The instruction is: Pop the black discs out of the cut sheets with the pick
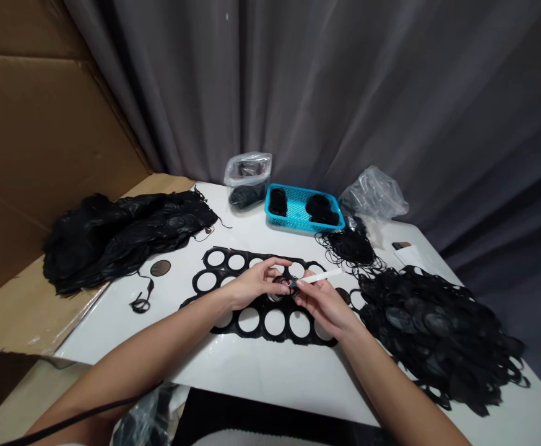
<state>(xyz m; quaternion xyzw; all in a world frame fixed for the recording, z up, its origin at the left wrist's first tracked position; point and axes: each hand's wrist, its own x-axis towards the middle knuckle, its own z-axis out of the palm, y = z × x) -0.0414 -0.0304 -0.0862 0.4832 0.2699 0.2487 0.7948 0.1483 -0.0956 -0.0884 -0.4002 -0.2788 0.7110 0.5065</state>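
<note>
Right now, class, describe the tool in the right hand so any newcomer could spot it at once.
On the white table, find the black sheet with rows of round holes. Over it, the right hand holds the slim tool, set apart by its white body against the surrounding black.

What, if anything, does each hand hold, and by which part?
The right hand holds a white tool near its blue end; the left hand apparently pinches black rings by their edge.
</note>
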